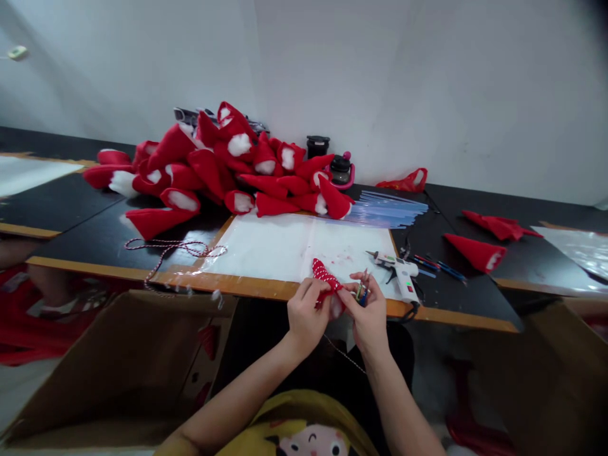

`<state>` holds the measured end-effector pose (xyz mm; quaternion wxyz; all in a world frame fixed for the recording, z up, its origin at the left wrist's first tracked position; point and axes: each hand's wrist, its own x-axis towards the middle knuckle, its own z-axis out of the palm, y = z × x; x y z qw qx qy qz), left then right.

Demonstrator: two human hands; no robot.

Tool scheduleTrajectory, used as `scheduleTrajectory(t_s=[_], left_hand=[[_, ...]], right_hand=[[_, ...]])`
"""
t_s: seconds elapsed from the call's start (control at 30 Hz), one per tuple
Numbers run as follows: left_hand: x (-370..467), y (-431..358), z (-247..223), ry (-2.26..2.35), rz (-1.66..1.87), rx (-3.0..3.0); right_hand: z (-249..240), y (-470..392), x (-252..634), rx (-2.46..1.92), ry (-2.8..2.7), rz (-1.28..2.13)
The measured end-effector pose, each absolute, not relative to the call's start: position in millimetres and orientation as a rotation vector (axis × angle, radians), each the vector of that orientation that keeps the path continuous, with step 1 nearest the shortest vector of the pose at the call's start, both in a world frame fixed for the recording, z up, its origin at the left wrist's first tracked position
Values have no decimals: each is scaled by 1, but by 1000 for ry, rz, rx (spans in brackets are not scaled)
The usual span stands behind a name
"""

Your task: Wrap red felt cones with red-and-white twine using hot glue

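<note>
My left hand [308, 311] is closed round a small red felt cone [325, 273] wound with red-and-white twisted cord, its tip pointing away from me. White stuffing shows at the cone's near end. My right hand [369, 311] is closed beside it, its thumb and fingers near the cone's open end; a small pair of scissors [363, 296] with a blue part sits in these fingers, partly hidden. A thin cord [344, 356] hangs below my hands. A white glue gun [403, 273] lies on the table just right of my right hand.
A heap of stuffed red cones [209, 166] covers the back left. Clear glue sticks [387, 209] lie behind the white sheet [270, 244]. Loose cord [166, 253] trails over the front edge. More red cones [475, 251] and pens [446, 268] lie right. A cardboard box [118, 373] stands below left.
</note>
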<state>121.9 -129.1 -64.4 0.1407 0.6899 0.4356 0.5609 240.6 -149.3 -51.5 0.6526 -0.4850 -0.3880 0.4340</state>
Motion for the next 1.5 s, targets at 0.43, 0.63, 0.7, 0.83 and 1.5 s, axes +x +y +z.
scheduleTrajectory(t_s=[0.43, 0.63, 0.7, 0.83, 1.5], left_hand=[[108, -142, -77, 1292, 1542, 1832], [101, -142, -78, 1347, 1556, 1676], [99, -142, -80, 1331, 1546, 1695], [93, -143, -84, 1319, 1532, 1702], [71, -161, -89, 1270, 1475, 1687]], right_hand=[[-47, -163, 243, -1262, -1174, 531], [-71, -161, 278, -1521, -1185, 336], [-81, -168, 284, -1724, -1420, 225], [-94, -185, 285, -2116, -1820, -60], [-89, -201, 298, -2168, -2076, -80]])
